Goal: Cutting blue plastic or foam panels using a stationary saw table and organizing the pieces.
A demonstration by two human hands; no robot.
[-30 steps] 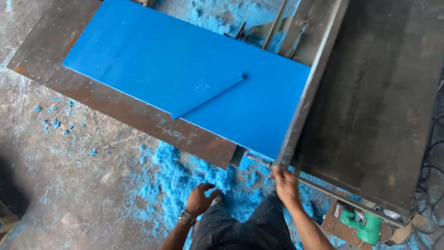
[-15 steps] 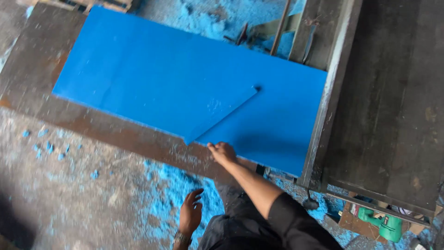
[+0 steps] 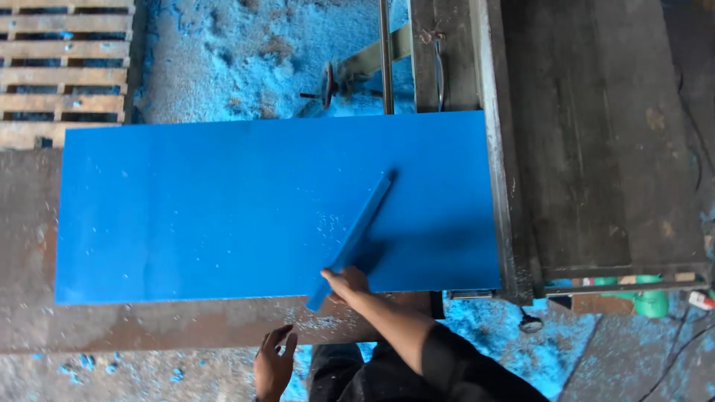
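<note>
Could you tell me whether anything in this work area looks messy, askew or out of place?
Yes: blue shavings lie heaped behind the blue sheet and scattered on the floor. A narrow blue strip lies diagonally across the sheet, under the right hand.

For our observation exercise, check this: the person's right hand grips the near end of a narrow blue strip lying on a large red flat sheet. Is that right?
Not quite. The large flat sheet is blue, not red, as the head view shows. The right hand does grip the near end of the narrow blue strip lying on it.
</note>
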